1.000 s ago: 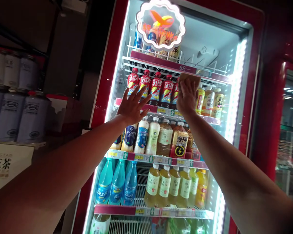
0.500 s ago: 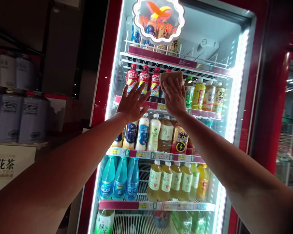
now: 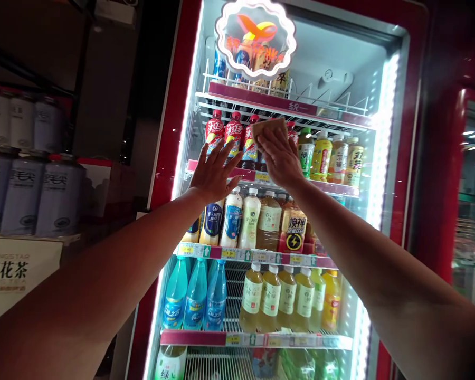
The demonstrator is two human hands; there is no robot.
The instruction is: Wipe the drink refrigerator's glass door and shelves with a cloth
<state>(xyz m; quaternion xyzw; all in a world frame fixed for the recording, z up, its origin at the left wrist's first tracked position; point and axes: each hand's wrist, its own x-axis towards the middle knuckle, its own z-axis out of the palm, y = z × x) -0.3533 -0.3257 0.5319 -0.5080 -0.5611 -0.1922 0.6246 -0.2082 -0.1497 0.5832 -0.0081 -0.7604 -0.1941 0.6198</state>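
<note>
One tan cloth (image 3: 277, 123) lies against the glass door (image 3: 324, 42) of a drinks fridge (image 3: 176, 105), at 1 o'clock from the middle of the view, in front of the red-capped bottles (image 3: 233, 132). The right hand (image 3: 280, 155) is flat over it, fingers stretched rather than curled round; whether the thumb pinches an edge, I cannot tell. The left hand (image 3: 214, 174), apart from it at 10 o'clock, is bare and spread, seemingly resting on the glass door. With the cloth pressed there, the work looks under way and unfinished. No mark shows which parts are done: around the lit sign (image 3: 257, 26) at 12 o'clock, or by the blue bottles (image 3: 195, 298) at 7 o'clock, what is left cannot be told
</note>
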